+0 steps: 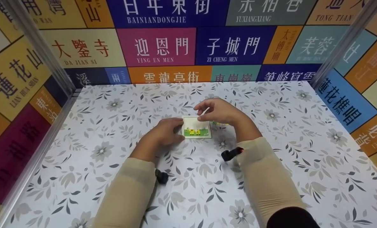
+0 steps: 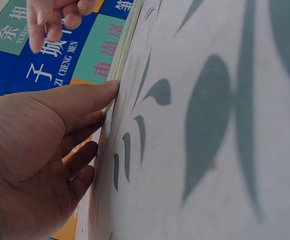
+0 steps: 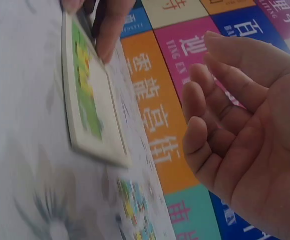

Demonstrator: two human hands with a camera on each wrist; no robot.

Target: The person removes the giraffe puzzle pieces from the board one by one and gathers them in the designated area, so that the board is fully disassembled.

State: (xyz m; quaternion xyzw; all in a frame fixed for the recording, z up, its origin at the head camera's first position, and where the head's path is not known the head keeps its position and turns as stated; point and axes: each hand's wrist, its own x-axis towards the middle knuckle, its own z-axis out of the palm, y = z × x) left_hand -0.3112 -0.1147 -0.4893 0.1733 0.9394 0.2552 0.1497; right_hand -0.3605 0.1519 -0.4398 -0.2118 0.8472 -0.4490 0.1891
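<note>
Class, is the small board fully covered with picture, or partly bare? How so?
Partly bare: the board has a green strip along its near side only; the rest shows plain cream.

A bare left hand [image 1: 166, 131] blocks the rectangular cream-framed tray [image 1: 191, 123] from the left; the near edge offers unobstructed access.
</note>
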